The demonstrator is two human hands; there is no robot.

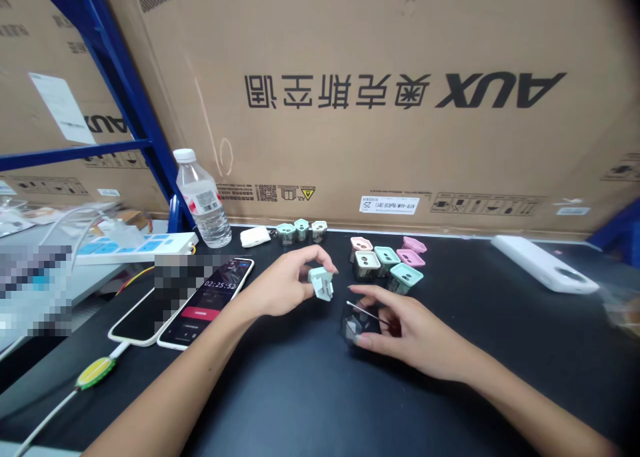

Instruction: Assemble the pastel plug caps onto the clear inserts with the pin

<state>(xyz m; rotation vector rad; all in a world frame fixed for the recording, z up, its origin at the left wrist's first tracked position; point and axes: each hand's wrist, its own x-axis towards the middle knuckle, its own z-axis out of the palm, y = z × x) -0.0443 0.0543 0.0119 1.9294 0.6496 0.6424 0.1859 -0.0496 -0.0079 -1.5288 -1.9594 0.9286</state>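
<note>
My left hand [293,280] is closed, its thumb and fingers pinching a mint-green pencil sharpener top [323,283] above the black table. To its right, my right hand [400,327] grips a dark see-through sharpener container [350,323] around its sides. A thin white-tipped stick, like a cotton swab [364,309], also sits in the right hand and slants across the container. Its lower end is hidden by the fingers. Behind the right hand stand several two-hole pencil sharpeners [406,274] with mint, cream and pink tops.
More small sharpeners [301,226] stand at the back beside a white case [255,237]. On the left are a water bottle [204,200], two phones [205,303] and a power strip [135,247]. A white device [543,262] lies at right. A big cardboard box [320,143] walls the back.
</note>
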